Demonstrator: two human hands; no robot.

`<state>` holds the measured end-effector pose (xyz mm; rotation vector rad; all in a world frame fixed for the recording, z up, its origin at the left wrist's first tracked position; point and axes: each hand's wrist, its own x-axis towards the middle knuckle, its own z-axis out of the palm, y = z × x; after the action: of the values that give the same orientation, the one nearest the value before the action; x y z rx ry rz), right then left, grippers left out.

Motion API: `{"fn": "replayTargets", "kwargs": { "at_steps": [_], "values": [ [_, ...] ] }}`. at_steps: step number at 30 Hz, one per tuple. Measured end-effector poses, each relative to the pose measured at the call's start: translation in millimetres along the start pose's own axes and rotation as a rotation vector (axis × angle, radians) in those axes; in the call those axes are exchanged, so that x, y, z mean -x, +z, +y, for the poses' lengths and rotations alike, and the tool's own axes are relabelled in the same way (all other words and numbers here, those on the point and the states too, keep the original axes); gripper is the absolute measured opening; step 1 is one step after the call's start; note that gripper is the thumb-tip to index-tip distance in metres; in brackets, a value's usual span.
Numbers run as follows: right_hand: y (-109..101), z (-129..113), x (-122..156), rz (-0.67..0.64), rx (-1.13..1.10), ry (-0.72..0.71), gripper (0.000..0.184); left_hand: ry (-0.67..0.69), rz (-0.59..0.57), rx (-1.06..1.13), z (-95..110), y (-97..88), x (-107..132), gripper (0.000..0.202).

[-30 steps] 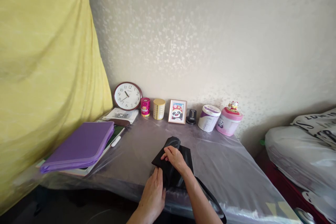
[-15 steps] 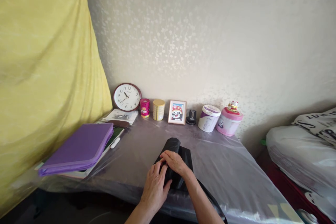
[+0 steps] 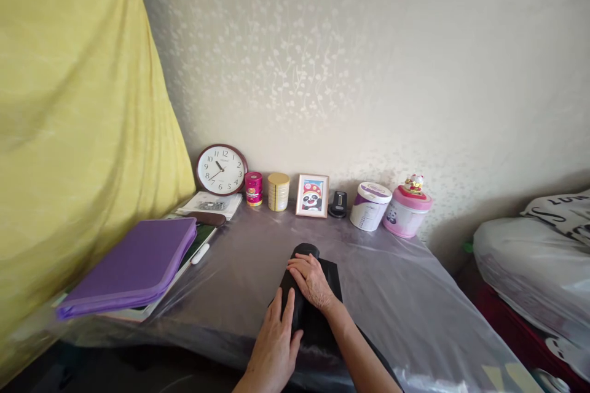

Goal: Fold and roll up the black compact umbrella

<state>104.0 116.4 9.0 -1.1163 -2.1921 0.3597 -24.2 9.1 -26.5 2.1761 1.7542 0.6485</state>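
Left hand [image 3: 276, 344], right hand [image 3: 313, 279] on black bag [image 3: 332, 275] at table [image 3: 405, 295] front edge

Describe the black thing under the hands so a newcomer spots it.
On the plastic-covered table against the wall, look mid-front. A black folded bag lies there under the left hand and right hand. It is soft and dark, unlike the purple folder at left and the tins behind.

Soft daylight, warm cast — evenly lit, no hard shadows.
Light seems to come through the yellow curtain [image 3: 69, 135] at left; wall [image 3: 369, 73] dims toward upper right. Faint sheen on the plastic table cover [image 3: 405, 295]. Wide-angle bending at edges — corners soft, centre sharp; black cloth [image 3: 335, 276] shows little detail.
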Motion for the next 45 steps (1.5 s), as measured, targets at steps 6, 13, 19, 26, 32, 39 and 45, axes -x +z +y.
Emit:
{"fn": "replayTargets", "kwargs": {
  "at_steps": [6,13,19,26,32,39,45],
  "values": [
    [2,21,-28,0.008,0.077,0.093,0.027,-0.068,-0.098,-0.046,7,-6.5,-1,0.062],
    [-10,45,-40,0.121,-0.010,0.396,0.026,-0.054,-0.088,-0.076,9,-9.9,-2,0.062],
    [-50,67,11,0.259,-0.044,0.683,0.033,-0.014,-0.020,-0.050,5,-7.4,1,0.059],
    [-57,46,56,0.161,-0.310,0.796,0.034,-0.001,0.004,-0.054,4,-7.7,1,0.058],
    [-60,15,52,0.154,-0.467,0.806,0.034,-0.007,-0.001,-0.098,7,-12.8,2,0.058],
    [-55,8,41,0.159,-0.281,0.750,0.035,-0.009,-0.014,-0.101,9,-15.1,2,0.058],
    [-47,9,34,0.156,-0.164,0.692,0.025,-0.016,-0.061,-0.100,10,-19.1,2,0.060]
  ]
}}
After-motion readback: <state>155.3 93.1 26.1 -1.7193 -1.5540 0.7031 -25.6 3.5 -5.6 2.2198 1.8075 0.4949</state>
